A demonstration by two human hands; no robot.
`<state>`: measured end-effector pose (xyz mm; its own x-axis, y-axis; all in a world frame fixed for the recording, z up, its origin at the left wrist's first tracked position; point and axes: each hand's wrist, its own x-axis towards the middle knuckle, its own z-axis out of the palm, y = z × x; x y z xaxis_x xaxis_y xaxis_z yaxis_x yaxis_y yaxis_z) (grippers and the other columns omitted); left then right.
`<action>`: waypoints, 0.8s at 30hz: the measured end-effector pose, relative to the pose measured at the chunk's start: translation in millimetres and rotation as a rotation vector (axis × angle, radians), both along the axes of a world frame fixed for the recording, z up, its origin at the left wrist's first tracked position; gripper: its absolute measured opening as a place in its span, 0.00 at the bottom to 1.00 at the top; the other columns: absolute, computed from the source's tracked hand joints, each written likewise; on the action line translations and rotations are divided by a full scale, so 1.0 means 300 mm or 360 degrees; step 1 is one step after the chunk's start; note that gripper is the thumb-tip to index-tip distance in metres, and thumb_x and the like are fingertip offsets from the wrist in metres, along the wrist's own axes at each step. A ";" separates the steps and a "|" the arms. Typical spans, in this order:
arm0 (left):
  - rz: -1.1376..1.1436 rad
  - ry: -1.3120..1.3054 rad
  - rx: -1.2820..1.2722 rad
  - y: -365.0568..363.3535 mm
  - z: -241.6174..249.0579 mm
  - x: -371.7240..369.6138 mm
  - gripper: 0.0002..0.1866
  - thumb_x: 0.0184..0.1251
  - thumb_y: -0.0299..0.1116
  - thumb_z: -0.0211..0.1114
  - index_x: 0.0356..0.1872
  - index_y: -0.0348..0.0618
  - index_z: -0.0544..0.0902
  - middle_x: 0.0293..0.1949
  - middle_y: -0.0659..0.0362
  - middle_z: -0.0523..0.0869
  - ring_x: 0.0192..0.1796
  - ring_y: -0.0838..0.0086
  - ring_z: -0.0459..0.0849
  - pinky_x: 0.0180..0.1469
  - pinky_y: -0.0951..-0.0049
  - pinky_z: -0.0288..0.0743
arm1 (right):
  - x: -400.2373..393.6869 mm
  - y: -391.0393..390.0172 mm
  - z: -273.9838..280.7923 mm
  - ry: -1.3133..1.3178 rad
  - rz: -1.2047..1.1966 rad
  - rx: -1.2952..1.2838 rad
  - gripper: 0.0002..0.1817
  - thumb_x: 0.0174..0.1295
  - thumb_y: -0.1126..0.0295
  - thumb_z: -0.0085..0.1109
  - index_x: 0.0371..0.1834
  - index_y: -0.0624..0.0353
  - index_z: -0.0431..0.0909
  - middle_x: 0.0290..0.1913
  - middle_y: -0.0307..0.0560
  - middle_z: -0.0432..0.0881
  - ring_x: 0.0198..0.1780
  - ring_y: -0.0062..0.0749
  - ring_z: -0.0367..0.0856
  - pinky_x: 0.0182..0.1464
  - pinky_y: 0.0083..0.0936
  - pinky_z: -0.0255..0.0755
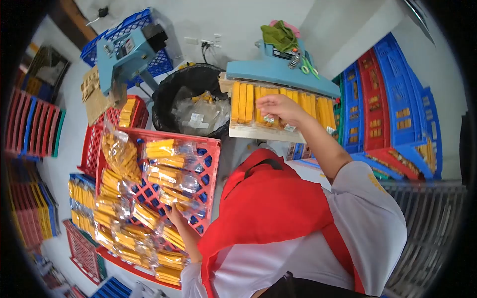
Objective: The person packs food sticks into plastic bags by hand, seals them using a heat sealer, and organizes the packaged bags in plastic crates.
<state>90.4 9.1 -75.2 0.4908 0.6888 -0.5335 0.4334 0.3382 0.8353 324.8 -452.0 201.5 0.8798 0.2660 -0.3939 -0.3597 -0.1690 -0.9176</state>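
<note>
My right hand [279, 108] is over a row of clear bags of yellow sticks [242, 103] on the wooden shelf [263, 133] of a blue sealing machine [278, 73]. Its fingers are loosely bent and apart, with nothing seen gripped. My left hand [176, 218] reaches into a red crate [211, 171], its fingers stretched out between bagged yellow sticks [173, 236] and another bag [176, 198]. Part of that hand's grip is hard to make out. Many similar bags lie in the crate, with a bulging bag of yellow pieces [120, 155] near its far corner.
A bin with a black liner [161, 99] holds plastic scraps between crate and machine. Another blue machine [121, 59] stands at the back left. Stacked blue and red crates [392, 99] rise on the right. Green scissors [309, 68] and a green cloth [279, 37] rest on the sealer.
</note>
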 end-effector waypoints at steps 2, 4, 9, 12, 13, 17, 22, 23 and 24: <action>0.0146 -0.0067 -0.0008 -0.047 0.151 0.035 0.32 0.52 0.28 0.58 0.59 0.35 0.57 0.47 0.51 0.71 0.46 0.68 0.72 0.40 0.73 0.71 | -0.045 -0.079 -0.005 0.0023 -0.0202 -0.0058 0.19 0.54 0.69 0.56 0.48 0.64 0.69 0.39 0.40 0.76 0.34 0.18 0.73 0.34 0.14 0.67; 0.0231 -0.0028 0.0279 -0.024 0.167 0.050 0.32 0.52 0.30 0.60 0.58 0.35 0.59 0.44 0.52 0.70 0.43 0.69 0.71 0.40 0.73 0.70 | -0.091 -0.155 -0.002 0.0093 -0.0285 0.0034 0.18 0.53 0.71 0.55 0.48 0.66 0.69 0.39 0.41 0.76 0.33 0.18 0.73 0.34 0.13 0.66; 0.0083 -0.0037 0.0733 -0.013 0.351 0.170 0.30 0.54 0.36 0.59 0.57 0.36 0.62 0.49 0.51 0.68 0.48 0.63 0.69 0.47 0.67 0.66 | -0.169 -0.270 0.038 -0.0274 -0.0522 -0.0265 0.18 0.53 0.71 0.55 0.47 0.67 0.69 0.41 0.42 0.75 0.37 0.21 0.74 0.40 0.16 0.68; 0.0039 -0.0104 0.0885 -0.041 0.444 0.276 0.29 0.55 0.36 0.58 0.58 0.37 0.62 0.54 0.48 0.65 0.53 0.62 0.67 0.50 0.66 0.66 | -0.129 -0.329 0.065 -0.0811 -0.0708 -0.0541 0.20 0.52 0.69 0.55 0.48 0.67 0.69 0.38 0.43 0.76 0.32 0.21 0.74 0.35 0.18 0.68; 0.0058 -0.0170 0.0999 -0.065 0.477 0.307 0.29 0.55 0.35 0.58 0.58 0.37 0.62 0.57 0.47 0.63 0.55 0.61 0.66 0.51 0.65 0.65 | -0.103 -0.341 0.102 -0.0816 -0.0719 -0.0532 0.20 0.52 0.69 0.55 0.48 0.67 0.69 0.38 0.43 0.76 0.32 0.21 0.74 0.35 0.18 0.68; -0.0095 -0.0463 0.1132 -0.109 0.507 0.398 0.26 0.57 0.31 0.57 0.57 0.36 0.63 0.59 0.48 0.61 0.56 0.62 0.66 0.54 0.69 0.63 | 0.138 -0.368 0.197 -0.0964 -0.0985 -0.0646 0.22 0.49 0.67 0.59 0.49 0.60 0.71 0.40 0.46 0.76 0.34 0.23 0.74 0.38 0.21 0.68; -0.0360 -0.0341 0.1554 -0.321 0.590 0.408 0.24 0.58 0.30 0.56 0.55 0.34 0.64 0.55 0.49 0.67 0.57 0.64 0.66 0.59 0.72 0.57 | 0.595 -0.387 0.147 -0.1285 -0.0734 -0.0535 0.23 0.45 0.66 0.61 0.48 0.57 0.72 0.39 0.50 0.76 0.35 0.30 0.76 0.40 0.25 0.68; -0.0309 -0.0467 0.1524 -0.362 0.574 0.396 0.24 0.57 0.29 0.56 0.55 0.34 0.64 0.55 0.49 0.67 0.58 0.64 0.65 0.60 0.69 0.55 | 0.720 -0.413 0.065 -0.1438 -0.0671 -0.0845 0.22 0.44 0.67 0.61 0.47 0.57 0.72 0.38 0.51 0.76 0.36 0.33 0.75 0.40 0.26 0.68; -0.0311 -0.0462 0.1451 -0.439 0.625 0.386 0.24 0.57 0.29 0.57 0.55 0.34 0.65 0.55 0.49 0.67 0.57 0.63 0.66 0.59 0.67 0.56 | 0.799 -0.419 0.018 -0.1578 -0.0611 -0.1158 0.22 0.44 0.69 0.61 0.46 0.56 0.72 0.37 0.52 0.76 0.36 0.36 0.75 0.40 0.28 0.68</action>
